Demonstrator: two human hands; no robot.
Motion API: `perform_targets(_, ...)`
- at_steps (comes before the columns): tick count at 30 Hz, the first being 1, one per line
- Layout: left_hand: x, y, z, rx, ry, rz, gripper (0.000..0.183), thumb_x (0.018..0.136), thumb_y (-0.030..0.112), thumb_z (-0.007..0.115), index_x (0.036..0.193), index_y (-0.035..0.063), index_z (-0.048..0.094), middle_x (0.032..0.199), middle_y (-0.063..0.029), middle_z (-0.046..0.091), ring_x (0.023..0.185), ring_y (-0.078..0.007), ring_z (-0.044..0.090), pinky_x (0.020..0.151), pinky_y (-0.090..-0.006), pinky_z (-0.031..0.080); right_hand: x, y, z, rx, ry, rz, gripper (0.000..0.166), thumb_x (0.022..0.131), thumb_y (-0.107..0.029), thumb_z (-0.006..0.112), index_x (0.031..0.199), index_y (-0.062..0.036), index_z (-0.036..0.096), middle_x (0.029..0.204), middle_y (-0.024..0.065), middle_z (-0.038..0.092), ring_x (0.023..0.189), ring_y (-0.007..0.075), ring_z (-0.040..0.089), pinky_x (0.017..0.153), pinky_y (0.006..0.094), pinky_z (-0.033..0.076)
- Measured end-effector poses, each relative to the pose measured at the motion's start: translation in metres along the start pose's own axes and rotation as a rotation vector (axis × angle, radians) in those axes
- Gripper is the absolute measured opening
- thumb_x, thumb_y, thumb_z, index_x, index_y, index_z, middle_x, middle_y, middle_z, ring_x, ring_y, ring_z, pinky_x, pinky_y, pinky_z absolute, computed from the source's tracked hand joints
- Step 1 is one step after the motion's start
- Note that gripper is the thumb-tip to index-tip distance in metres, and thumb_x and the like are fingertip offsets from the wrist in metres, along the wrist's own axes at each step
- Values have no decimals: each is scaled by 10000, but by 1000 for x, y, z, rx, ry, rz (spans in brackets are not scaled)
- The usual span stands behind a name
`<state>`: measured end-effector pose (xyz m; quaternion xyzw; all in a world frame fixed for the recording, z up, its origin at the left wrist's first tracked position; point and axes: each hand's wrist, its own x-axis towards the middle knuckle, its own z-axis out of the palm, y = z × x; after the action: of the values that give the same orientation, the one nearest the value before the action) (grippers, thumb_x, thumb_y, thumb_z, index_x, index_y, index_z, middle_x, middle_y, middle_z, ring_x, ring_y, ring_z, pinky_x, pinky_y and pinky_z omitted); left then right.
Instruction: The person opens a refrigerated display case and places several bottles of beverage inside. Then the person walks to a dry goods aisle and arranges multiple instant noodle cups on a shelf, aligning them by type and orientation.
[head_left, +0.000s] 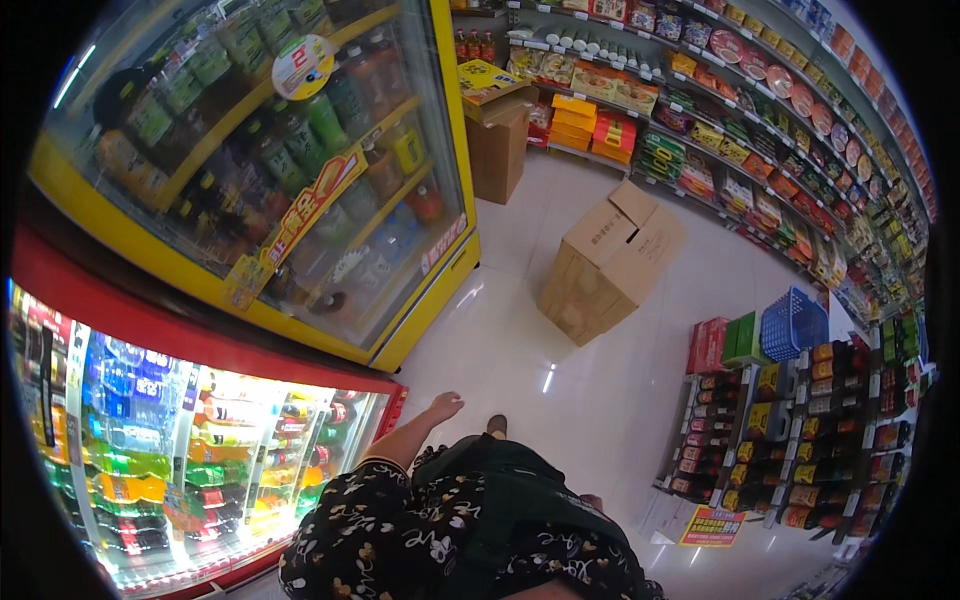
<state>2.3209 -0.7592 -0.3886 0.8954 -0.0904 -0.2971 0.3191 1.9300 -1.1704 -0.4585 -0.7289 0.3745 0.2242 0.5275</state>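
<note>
My left hand (448, 405) hangs over the tiled floor (517, 367), in front of my body and near the right end of a red-framed, lit drinks cooler (352, 375). Nothing shows in it, and its fingers look loosely bent. A small patch of skin, apparently my right hand (592, 501), shows beside my dark green apron (517, 487); the rest of it is hidden. One shoe (496, 426) pokes out past the apron. Ahead on the floor stands a tall cardboard box (592, 277) with its top flaps folded over.
A yellow glass-door drinks fridge (420, 311) stands to the left, with another cardboard carton (499, 154) beyond it. Shelves of packaged food (720, 112) curve along the back and right. At right, a bottle rack (780, 442) has a blue plastic basket (791, 322) by it.
</note>
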Motion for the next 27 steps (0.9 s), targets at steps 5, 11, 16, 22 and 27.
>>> perform_targets(5,61,95,-20,-195,-31,-98,469,845,393,610,1169,55,624,1104,-193,661,1057,-329,618,935,-389,474,34,-99,-94,218,201,198,201,897,-116,530,1007,30,613,698,146,631,550,271,652,459,384,534)
perform_targets(11,80,75,1,-323,34,-239,459,830,371,643,1162,54,631,1062,-189,674,992,-310,645,862,-375,509,136,-207,-173,-419,388,-188,385,779,-164,591,1123,9,600,1062,271,621,1043,428,572,922,473,461)
perform_targets(16,46,31,9,-283,22,-427,432,807,357,637,1092,33,653,770,-121,673,563,-223,631,532,-367,531,215,-377,-197,-471,450,-526,446,802,-126,601,1220,13,535,1140,294,560,1048,442,546,933,486,455)
perform_targets(22,43,2,-3,178,-216,147,257,785,284,656,933,73,654,822,-110,662,740,-261,651,635,-394,548,286,-531,-188,-543,550,-599,618,793,-166,621,1365,-43,424,1288,313,444,1144,464,465,978,505,410)
perform_targets(27,126,13,-65,-2,-49,4,336,800,283,677,1079,97,652,973,-140,678,844,-271,658,694,-380,549,332,-582,-159,-578,471,-382,745,785,-353,698,1403,-94,373,1293,360,398,1167,518,430,993,554,381)
